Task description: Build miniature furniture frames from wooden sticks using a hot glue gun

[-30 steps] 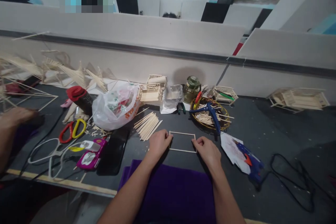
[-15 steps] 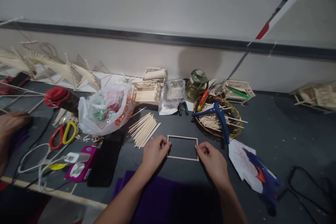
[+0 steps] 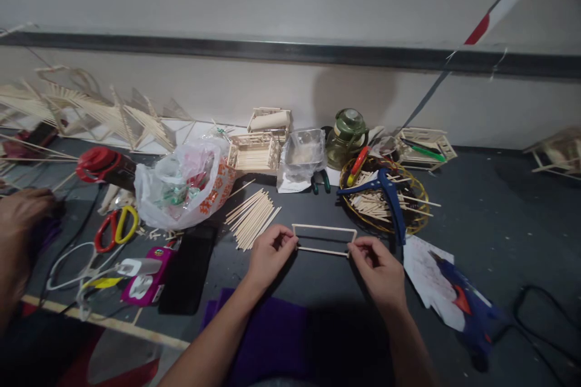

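Note:
A thin rectangular frame of wooden sticks point(image 3: 323, 251) is held between both hands above the dark table. My left hand point(image 3: 272, 254) pinches its left short side, and my right hand point(image 3: 374, 266) pinches the right one. The frame looks tilted, its far long stick raised. Just beyond my left hand lies a fanned pile of wooden sticks point(image 3: 252, 217). Past my right hand is a yellow-rimmed basket point(image 3: 424, 208) with short sticks and a blue clamp-like tool point(image 3: 389, 196) on it.
At left are a plastic bag point(image 3: 181, 184), a red-lidded bottle point(image 3: 106, 166), scissors point(image 3: 115, 230), a black phone point(image 3: 188, 269) and another person's hand point(image 3: 27, 214). A blue glue gun point(image 3: 467, 302) rests on paper at right. Small stick boxes point(image 3: 254, 154) stand near the wall.
The frame has tilted and now looks flatter, held by both hands at its short sides. Both hands have shifted slightly, and the view has dipped, showing less above the wall.

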Action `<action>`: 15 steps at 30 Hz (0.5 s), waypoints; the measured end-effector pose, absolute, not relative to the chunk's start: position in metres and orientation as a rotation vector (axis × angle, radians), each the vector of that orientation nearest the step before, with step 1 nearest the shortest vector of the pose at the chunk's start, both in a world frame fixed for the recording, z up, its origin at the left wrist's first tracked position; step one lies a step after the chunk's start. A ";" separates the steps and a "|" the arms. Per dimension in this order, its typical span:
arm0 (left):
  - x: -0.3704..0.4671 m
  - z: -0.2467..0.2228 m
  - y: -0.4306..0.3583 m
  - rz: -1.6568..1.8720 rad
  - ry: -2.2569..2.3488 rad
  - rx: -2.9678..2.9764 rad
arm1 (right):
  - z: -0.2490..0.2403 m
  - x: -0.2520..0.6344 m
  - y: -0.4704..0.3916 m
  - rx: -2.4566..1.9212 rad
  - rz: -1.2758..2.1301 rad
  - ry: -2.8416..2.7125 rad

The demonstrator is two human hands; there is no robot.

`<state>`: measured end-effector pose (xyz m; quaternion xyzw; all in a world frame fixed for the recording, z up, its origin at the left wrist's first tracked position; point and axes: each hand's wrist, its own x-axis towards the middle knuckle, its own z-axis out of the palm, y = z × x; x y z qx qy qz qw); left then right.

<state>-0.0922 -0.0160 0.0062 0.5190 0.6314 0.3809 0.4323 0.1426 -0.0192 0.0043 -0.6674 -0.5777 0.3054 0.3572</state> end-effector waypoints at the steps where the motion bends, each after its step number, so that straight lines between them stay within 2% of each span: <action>1: -0.092 0.007 -0.016 0.971 1.571 1.292 | 0.005 0.142 -0.020 -1.711 0.777 -1.494; 9: -0.090 0.017 -0.015 1.168 1.544 1.408 | 0.012 0.139 -0.024 -1.584 0.683 -1.532; 15: -0.090 0.009 -0.008 1.059 1.588 1.355 | 0.015 0.138 -0.015 -1.724 0.858 -1.488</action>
